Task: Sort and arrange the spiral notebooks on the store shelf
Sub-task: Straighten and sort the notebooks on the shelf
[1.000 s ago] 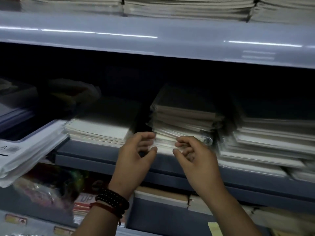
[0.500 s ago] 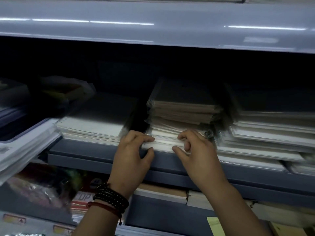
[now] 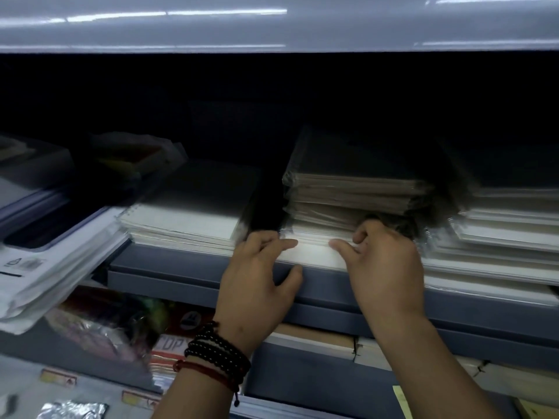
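Three stacks of wrapped spiral notebooks lie on the grey shelf (image 3: 169,276): a low white stack (image 3: 181,220) on the left, a taller brown-and-white middle stack (image 3: 351,195), and a white stack (image 3: 502,240) on the right. Both hands are at the bottom front of the middle stack. My left hand (image 3: 257,285), with bead bracelets on the wrist, pinches the front edge of the lowest white notebooks (image 3: 314,255), forefinger on top and thumb below. My right hand (image 3: 384,267) has its fingers curled into the stack above those notebooks and its thumb lying along their edge.
The upper shelf's glossy front (image 3: 272,25) overhangs close above, and the back of the shelf is dark. White plastic packets (image 3: 45,267) jut out at the left. Below are more notebooks (image 3: 317,338) and colourful packs (image 3: 99,325).
Both hands moved forward from just in front of the shelf onto the bottom of the middle stack and took hold of its lowest notebooks. The view has moved closer.
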A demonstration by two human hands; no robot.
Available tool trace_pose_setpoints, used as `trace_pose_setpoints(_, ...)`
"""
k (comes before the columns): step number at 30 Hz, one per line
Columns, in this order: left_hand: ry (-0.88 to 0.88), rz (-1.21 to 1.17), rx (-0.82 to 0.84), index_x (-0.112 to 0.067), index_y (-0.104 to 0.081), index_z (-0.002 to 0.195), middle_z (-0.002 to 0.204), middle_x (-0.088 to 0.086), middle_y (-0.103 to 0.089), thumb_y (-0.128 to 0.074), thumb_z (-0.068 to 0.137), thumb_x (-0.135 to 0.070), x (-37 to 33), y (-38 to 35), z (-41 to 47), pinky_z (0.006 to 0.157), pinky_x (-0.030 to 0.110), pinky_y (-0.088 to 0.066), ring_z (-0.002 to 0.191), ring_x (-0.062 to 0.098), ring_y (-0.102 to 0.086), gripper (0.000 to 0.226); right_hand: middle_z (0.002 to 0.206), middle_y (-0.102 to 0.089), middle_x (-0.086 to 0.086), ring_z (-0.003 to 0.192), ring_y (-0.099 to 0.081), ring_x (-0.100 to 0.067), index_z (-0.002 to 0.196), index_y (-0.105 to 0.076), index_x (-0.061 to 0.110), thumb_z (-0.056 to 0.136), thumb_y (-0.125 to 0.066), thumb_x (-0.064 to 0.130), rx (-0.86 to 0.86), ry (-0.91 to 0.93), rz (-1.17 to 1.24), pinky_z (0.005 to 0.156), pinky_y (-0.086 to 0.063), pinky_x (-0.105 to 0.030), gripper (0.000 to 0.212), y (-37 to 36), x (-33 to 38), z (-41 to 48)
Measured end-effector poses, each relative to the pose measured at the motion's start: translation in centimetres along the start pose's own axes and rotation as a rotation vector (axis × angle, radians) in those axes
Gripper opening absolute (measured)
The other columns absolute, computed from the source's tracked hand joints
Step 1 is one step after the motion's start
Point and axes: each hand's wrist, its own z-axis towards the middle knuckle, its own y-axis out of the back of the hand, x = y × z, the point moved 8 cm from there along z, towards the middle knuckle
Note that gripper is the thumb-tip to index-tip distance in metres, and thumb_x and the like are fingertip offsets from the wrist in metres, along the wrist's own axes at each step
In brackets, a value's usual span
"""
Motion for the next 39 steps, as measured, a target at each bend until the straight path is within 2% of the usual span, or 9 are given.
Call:
trace_pose_setpoints(5, 0.016, 0.041, 0.034, -0.03, -0.067, 0.122, 0.134, -0.014, -0.051, -0.066, 0.088, -0.041, 0.1, -0.4, -0.1, 0.099, 0.02, -0.035, 0.124, 0.005, -0.046, 0.035, 0.08, -0.066, -0.006, 0.074, -0.063, -0.031, 0.088, -0.06, 0.013, 0.083, -0.079, 0.034, 0.001, 0.046, -0.056, 0.065, -0.051, -0.038, 0.029, -0.5, 0.2, -0.2)
trace_pose_setpoints(8, 0.047, 0.026, 0.028, -0.03, -0.063, 0.116, 0.135, -0.018, -0.053, -0.07, 0.086, -0.036, 0.1, -0.4, 0.0, 0.094, 0.019, -0.035, 0.121, 0.005, -0.047, 0.031, 0.084, -0.061, -0.002, 0.08, -0.059, -0.026, 0.088, -0.062, 0.015, 0.086, -0.074, 0.023, 0.033, 0.146, -0.032, 0.067, -0.053, -0.04, 0.015, -1.0, 0.6, -0.8)
trace_pose_setpoints(12, 0.043, 0.06, 0.052, -0.034, -0.062, 0.126, 0.142, -0.02, -0.05, -0.068, 0.087, -0.041, 0.0, -0.7, 0.1, 0.097, 0.017, -0.031, 0.124, 0.002, -0.042, 0.04, 0.089, -0.061, 0.006, 0.088, -0.052, -0.017, 0.087, -0.07, 0.016, 0.091, -0.067, 0.018, 0.096, 0.344, -0.039, 0.076, -0.051, -0.039, 0.005, -1.5, 2.1, -2.1)
trace_pose_setpoints(17, 0.057, 0.088, 0.079, -0.032, -0.059, 0.131, 0.144, -0.017, -0.047, -0.064, 0.088, -0.043, -0.2, -1.1, 0.1, 0.11, 0.026, -0.031, 0.128, 0.008, -0.04, 0.044, 0.091, -0.06, 0.01, 0.091, -0.053, -0.013, 0.088, -0.068, 0.017, 0.094, -0.063, 0.017, 0.153, 0.317, 0.045, 0.081, -0.05, -0.038, 0.008, -1.6, 1.7, -2.3)
trace_pose_setpoints(22, 0.082, 0.132, 0.125, -0.038, -0.051, 0.134, 0.146, -0.021, -0.04, -0.045, 0.079, -0.057, -0.4, -1.5, 0.4, 0.104, 0.021, -0.02, 0.13, 0.007, -0.035, 0.058, 0.095, -0.056, 0.013, 0.094, -0.05, -0.01, 0.094, -0.064, 0.021, 0.095, -0.058, 0.021, 0.173, 0.27, 0.035, 0.083, -0.048, -0.032, 0.006, -1.9, 2.0, -2.3)
trace_pose_setpoints(30, 0.057, 0.185, 0.154, -0.038, -0.045, 0.136, 0.145, -0.019, -0.039, -0.027, 0.074, -0.069, -0.7, -1.9, 0.5, 0.109, 0.028, -0.022, 0.13, 0.01, -0.033, 0.071, 0.111, -0.051, 0.012, 0.107, -0.047, -0.01, 0.114, -0.061, 0.021, 0.1, -0.049, 0.034, 0.248, 0.274, -0.048, 0.087, -0.048, -0.031, 0.023, -2.3, 1.9, -2.7)
trace_pose_setpoints(34, 0.041, 0.179, 0.17, -0.038, -0.047, 0.137, 0.146, -0.018, -0.04, -0.027, 0.074, -0.068, -0.5, -1.8, 0.5, 0.11, 0.028, -0.022, 0.132, 0.011, -0.034, 0.073, 0.128, -0.042, 0.012, 0.122, -0.039, -0.009, 0.137, -0.053, 0.026, 0.103, -0.036, 0.042, 0.355, 0.339, -0.143, 0.093, -0.046, -0.027, 0.042, -2.5, 2.5, -3.9)
trace_pose_setpoints(36, 0.06, 0.139, 0.2, -0.04, -0.048, 0.136, 0.146, -0.019, -0.04, -0.033, 0.079, -0.06, 0.0, -1.9, 0.8, 0.108, 0.026, -0.02, 0.133, 0.01, -0.032, 0.063, 0.128, -0.042, 0.011, 0.12, -0.038, -0.01, 0.141, -0.051, 0.026, 0.102, -0.033, 0.047, 0.377, 0.365, -0.182, 0.093, -0.043, -0.027, 0.047, -2.4, 2.7, -4.3)
trace_pose_setpoints(39, 0.122, 0.053, 0.191, -0.041, -0.054, 0.128, 0.139, -0.022, -0.044, -0.045, 0.097, -0.044, 0.3, -1.8, 1.3, 0.101, 0.025, -0.018, 0.131, 0.009, -0.034, 0.033, 0.124, -0.043, 0.012, 0.116, -0.038, -0.012, 0.143, -0.047, 0.025, 0.101, -0.029, 0.055, 0.406, 0.379, -0.216, 0.095, -0.041, -0.028, 0.055, -2.4, 2.7, -4.7)
